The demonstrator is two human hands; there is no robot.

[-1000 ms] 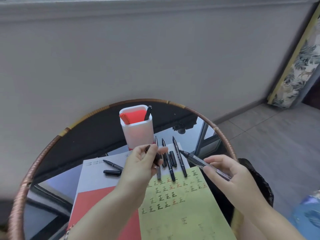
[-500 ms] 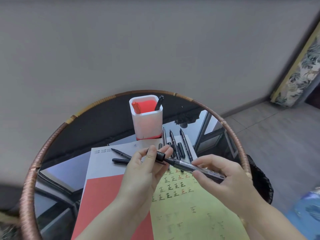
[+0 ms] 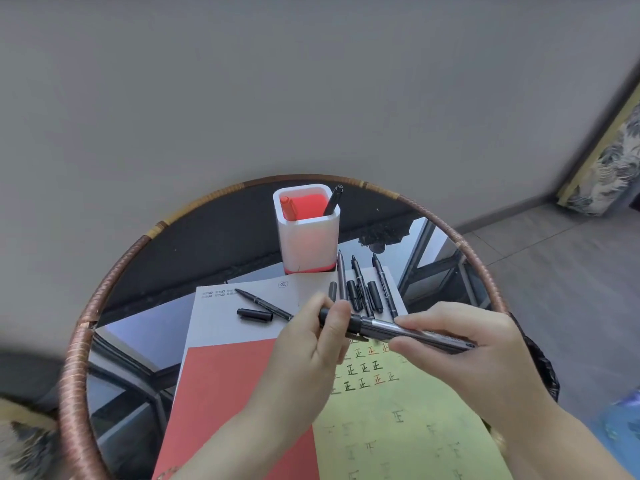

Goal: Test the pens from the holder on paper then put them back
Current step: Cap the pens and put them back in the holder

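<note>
I hold the marker pen nearly level above the yellow paper, on the near side of the holder: my right grip is clamped on its light, stiff, smooth barrel and my left grip pinches the cap end, holds I judge secure against slipping.

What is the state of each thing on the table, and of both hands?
Held marker: cap over its tip, level.
Left hand: pinches the cap end.
Right hand: grips the barrel.
Pen holder: upright, holding two pens.
Left pen: uncapped, cap beside it.
Three pens: uncapped, lying flat.
Yellow sheet: written on.
</note>
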